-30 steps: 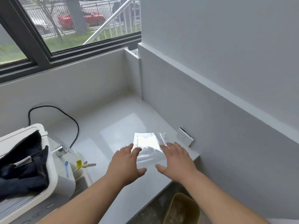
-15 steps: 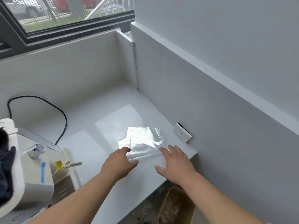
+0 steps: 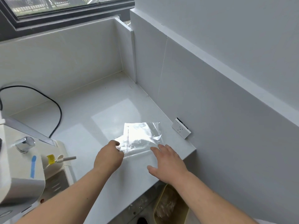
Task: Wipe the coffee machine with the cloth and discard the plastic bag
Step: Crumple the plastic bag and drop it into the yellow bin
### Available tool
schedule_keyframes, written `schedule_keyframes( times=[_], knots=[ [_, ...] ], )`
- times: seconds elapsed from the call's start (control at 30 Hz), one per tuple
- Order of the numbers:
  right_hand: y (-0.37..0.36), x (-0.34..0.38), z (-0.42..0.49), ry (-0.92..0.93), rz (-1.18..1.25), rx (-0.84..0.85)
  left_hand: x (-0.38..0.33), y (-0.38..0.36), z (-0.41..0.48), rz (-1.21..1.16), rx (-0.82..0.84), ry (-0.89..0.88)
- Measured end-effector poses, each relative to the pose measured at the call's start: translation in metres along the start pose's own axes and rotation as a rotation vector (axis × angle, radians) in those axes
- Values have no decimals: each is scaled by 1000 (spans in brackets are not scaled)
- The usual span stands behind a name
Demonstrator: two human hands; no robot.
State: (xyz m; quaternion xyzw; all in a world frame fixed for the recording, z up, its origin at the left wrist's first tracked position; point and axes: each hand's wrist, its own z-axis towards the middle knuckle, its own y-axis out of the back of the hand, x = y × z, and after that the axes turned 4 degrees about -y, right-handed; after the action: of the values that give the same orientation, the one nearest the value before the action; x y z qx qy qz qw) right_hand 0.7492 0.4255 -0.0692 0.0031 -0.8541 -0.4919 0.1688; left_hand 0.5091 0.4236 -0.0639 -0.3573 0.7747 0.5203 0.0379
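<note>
A clear plastic bag (image 3: 140, 137) lies crumpled on the white counter (image 3: 90, 126) near its right end. My left hand (image 3: 108, 156) pinches the bag's near left corner, fingers curled on it. My right hand (image 3: 166, 162) is flat and spread, its fingertips resting on the bag's near right edge. The white coffee machine (image 3: 24, 168) stands at the left edge, with a chrome knob and a strip of blue tape. The cloth is out of view.
A yellow waste bin (image 3: 171, 206) lined with plastic stands on the floor below the counter's right end. A loose white socket (image 3: 180, 130) leans on the right wall. A black cable (image 3: 56, 104) loops behind the machine. Windowsill above.
My left hand has closed on the bag's left corner, and the bag has crumpled up a little. The view has tilted down and right, so the dark cloth on the machine has left the frame.
</note>
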Motion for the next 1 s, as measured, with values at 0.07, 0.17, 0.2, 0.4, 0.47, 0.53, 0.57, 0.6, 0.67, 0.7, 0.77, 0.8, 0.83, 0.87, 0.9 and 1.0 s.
schedule_keyframes(
  times=[0.07,0.17,0.2,0.4,0.47,0.53,0.57,0.6,0.67,0.7,0.77,0.8,0.83,0.87,0.9,1.0],
  knots=[
    [-1,2,1,9,-1,0,2,0,1,-55,19,28],
    [-3,7,2,31,-2,6,3,0,3,-97,61,58],
    [-4,9,2,34,-3,11,3,0,2,-97,70,51],
    [-11,13,1,34,-7,28,5,-6,-3,-68,98,60],
    [-13,13,0,34,-10,34,6,-8,-3,-100,83,70],
    [-13,12,0,32,-15,32,7,-8,-5,-147,62,62],
    [-12,12,-1,30,-20,28,7,-7,-6,-170,49,52],
    [-11,13,-2,29,-24,22,6,-5,-8,-182,36,37],
    [-6,16,-4,34,-25,-13,3,2,-13,-199,9,1],
    [-2,19,-5,44,-21,-46,1,6,-15,-220,-7,-20],
    [8,27,-6,66,-6,-115,-5,17,-20,-273,-35,-54],
    [14,31,-7,73,4,-146,-9,22,-24,-293,-45,-67],
    [19,37,-8,76,14,-179,-12,28,-28,-308,-57,-80],
    [26,43,-9,77,28,-215,-16,35,-32,-321,-65,-92],
    [30,47,-9,78,45,-245,-19,40,-35,-332,-68,-103],
    [50,64,-14,109,84,-340,-30,63,-49,-345,-102,-154]
  ],
)
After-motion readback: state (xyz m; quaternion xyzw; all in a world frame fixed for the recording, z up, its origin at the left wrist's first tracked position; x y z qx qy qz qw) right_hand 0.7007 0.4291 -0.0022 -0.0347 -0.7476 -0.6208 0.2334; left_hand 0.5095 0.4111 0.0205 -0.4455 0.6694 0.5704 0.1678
